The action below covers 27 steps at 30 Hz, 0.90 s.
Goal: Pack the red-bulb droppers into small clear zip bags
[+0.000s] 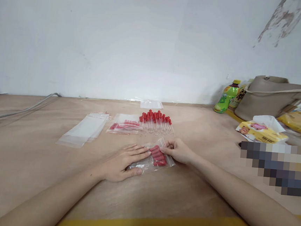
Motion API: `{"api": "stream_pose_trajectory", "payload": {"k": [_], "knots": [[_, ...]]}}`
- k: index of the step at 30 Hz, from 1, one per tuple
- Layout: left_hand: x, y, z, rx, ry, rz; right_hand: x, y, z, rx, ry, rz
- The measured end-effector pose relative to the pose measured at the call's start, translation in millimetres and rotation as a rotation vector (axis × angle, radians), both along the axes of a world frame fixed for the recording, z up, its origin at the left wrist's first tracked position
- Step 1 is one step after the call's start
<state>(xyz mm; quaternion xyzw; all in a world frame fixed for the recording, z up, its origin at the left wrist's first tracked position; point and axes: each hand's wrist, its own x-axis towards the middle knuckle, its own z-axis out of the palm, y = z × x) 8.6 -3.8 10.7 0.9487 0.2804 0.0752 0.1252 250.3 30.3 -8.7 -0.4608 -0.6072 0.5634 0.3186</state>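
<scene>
A clear zip bag (145, 166) lies on the table in front of me, with several red dropper bulbs (158, 156) showing through it. My left hand (125, 161) rests flat over the bag's left part, its fingers stretched out. At the bag's zip end, my right hand (177, 151) pinches the edge between thumb and fingers. Just behind stands a heap of clear droppers with red bulbs (156, 120). To its left are filled zip bags (125, 125) with red bulbs inside, overlapping each other. Flat clear bags (84, 130) lie farther left.
A white packet (151, 105) lies by the wall. At the right are a green-labelled bottle (227, 97), a beige bag (266, 96), a yellow tissue pack (262, 131) and a blurred-out dark object (274, 168). A grey cable (32, 108) runs along the left.
</scene>
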Motion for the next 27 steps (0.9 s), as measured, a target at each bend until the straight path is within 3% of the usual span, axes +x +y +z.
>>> {"api": "stream_pose_trajectory", "payload": {"k": [4, 11, 13, 16, 17, 19, 23, 25, 27], "knots": [[-1, 0, -1.6, -0.007, -0.015, 0.029, 0, -1, 1.1, -0.081, 0.066, -0.04], [-3, -4, -6.4, -0.022, -0.142, 0.157, 12, -1, -1.6, -0.203, 0.506, -0.035], [-3, -4, -8.3, 0.018, -0.218, 0.242, 15, 0, -2.3, -0.222, 0.585, -0.022], [-2, -2, -10.9, 0.091, -0.433, 0.522, 15, 1, -1.8, -0.202, 0.672, 0.002], [0, -1, -11.2, 0.049, -0.517, 0.619, 13, 1, -1.4, -0.191, 0.698, 0.006], [4, -2, -10.8, -0.204, -0.674, 0.709, 7, -3, -0.7, -0.176, 0.736, 0.016], [20, -11, -7.6, -0.876, -1.02, 0.53, -8, -17, 1.2, -0.212, 0.719, 0.075], [28, -15, -6.9, -1.026, -1.177, 0.495, -15, -26, 2.6, -0.231, 0.653, 0.147], [32, -16, -6.5, -1.043, -1.295, 0.559, -20, -33, 4.0, -0.225, 0.555, 0.234]]}}
